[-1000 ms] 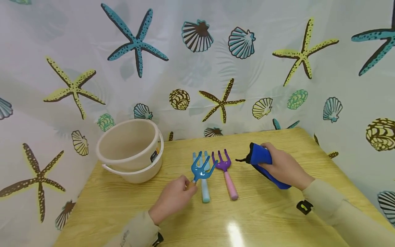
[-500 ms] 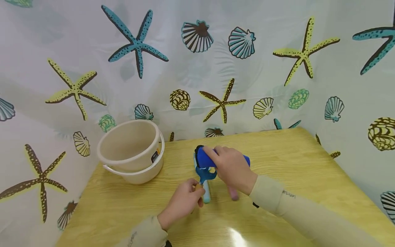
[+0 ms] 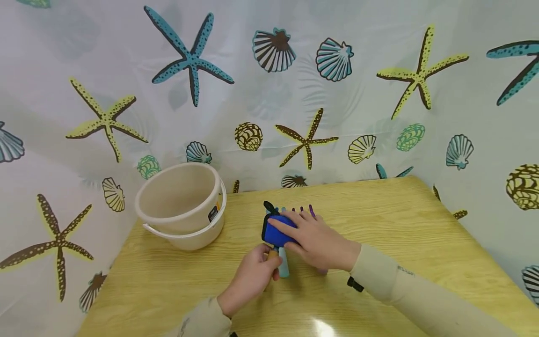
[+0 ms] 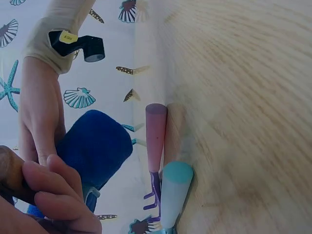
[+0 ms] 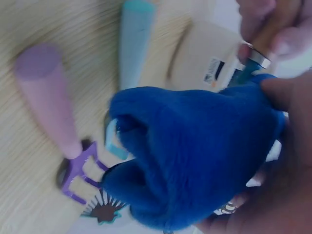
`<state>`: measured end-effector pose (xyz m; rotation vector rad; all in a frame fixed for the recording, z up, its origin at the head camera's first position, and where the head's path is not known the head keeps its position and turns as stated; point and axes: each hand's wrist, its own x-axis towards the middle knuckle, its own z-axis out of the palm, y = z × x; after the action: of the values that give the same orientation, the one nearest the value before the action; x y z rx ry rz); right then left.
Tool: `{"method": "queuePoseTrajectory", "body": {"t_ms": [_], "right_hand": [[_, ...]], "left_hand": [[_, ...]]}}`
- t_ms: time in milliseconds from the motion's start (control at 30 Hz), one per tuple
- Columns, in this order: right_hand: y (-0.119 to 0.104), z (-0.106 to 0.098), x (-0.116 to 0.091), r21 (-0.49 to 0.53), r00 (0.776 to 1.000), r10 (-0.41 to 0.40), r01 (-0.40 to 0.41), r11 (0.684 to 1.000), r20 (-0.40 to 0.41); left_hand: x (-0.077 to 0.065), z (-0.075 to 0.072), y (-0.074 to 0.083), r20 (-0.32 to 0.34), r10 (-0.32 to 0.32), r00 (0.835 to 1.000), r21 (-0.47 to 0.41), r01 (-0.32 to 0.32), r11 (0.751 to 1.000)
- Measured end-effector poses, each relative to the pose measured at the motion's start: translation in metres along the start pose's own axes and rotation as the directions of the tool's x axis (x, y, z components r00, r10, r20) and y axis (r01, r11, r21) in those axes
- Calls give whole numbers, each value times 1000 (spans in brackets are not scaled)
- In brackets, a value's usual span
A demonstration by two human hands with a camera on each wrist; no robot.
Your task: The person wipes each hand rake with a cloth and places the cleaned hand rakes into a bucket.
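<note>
My left hand [image 3: 250, 278] grips a hand fork by its wooden handle [image 3: 273, 254]. A folded blue cloth [image 3: 278, 234] with black edging and a black loop covers the fork's blue tines. My right hand [image 3: 322, 243] holds this cloth round the fork head, with the thumb on one side in the right wrist view. Only the metal collar and neck [image 5: 251, 66] show below the cloth. Under the hands lie two more hand forks: one with a pale blue handle [image 4: 176, 195], one with a pink handle [image 4: 155, 134] and purple tines [image 5: 80, 170].
Two nested cream buckets [image 3: 181, 224] with white handles stand at the back left of the wooden table [image 3: 168, 285]. A white curtain [image 3: 236, 93] printed with starfish and shells hangs behind the table and along its sides.
My right hand has brought the blue cloth leftward from the right side onto the fork head, covering the tines. The left hand has shifted slightly right, still gripping the handle.
</note>
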<state>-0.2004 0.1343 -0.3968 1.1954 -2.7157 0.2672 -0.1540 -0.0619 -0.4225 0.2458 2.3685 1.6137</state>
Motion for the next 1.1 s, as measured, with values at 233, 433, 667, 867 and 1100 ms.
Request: {"method": "queuePoseTrajectory", "body": {"t_ms": [233, 433, 667, 867, 1100], "right_hand": [[6, 7, -2, 98, 996, 46, -38, 994, -77], [8, 11, -4, 342, 993, 105, -82, 936, -49], [7, 16, -5, 364, 983, 130, -75, 928, -130], [7, 10, -4, 243, 985, 110, -76, 967, -132], [14, 6, -3, -195, 978, 61, -101, 976, -201]], "left_hand": [[1, -3, 4, -15, 11, 1000, -2, -11, 1000], [2, 0, 5, -12, -6, 1000, -68, 5, 998], [3, 4, 9, 1, 1, 1000, -179, -1, 984], [3, 4, 6, -2, -22, 1000, -182, 21, 983], [2, 2, 4, -14, -31, 999, -179, 28, 983]]}}
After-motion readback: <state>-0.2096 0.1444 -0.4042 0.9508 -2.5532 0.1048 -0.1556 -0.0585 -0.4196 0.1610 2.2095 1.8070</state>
